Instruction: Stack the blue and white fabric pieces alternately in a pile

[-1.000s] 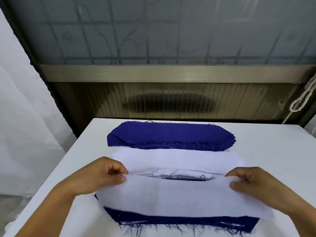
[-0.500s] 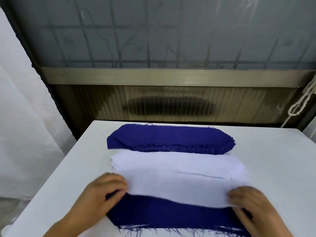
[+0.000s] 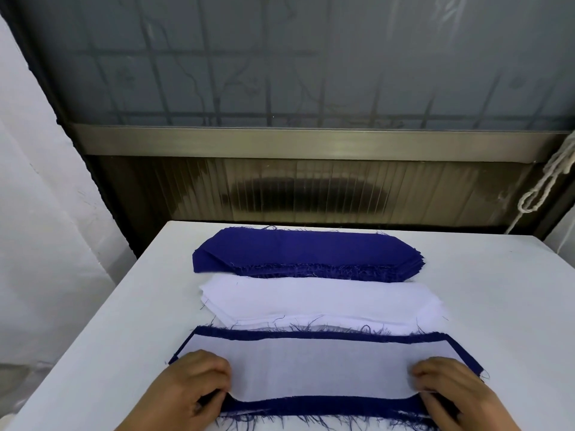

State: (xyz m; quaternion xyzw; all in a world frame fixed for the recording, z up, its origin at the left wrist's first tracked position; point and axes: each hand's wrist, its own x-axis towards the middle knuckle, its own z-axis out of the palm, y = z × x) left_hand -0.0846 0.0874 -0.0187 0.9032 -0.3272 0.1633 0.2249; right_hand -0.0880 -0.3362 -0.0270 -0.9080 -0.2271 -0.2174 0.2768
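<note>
I see a white table [image 3: 93, 353] with three lots of cloth on it. At the far side lies the blue stack [image 3: 306, 253], long pieces with cut corners and frayed, woolly edges. Just in front of it, touching, lies the white stack [image 3: 320, 301], smooth and thin, with the same long shape. Nearest to me is the pile [image 3: 323, 409]: a white piece [image 3: 320, 368] lies flat on a blue piece, and a blue border with loose threads shows around it. My left hand [image 3: 193, 387] pinches the left end of this white piece, fingers curled on top, thumb at the edge. My right hand [image 3: 448, 390] grips the right end in the same way. Behind the table is ribbed glass [image 3: 311, 188] and a twisted white rope [image 3: 547, 181].
</note>
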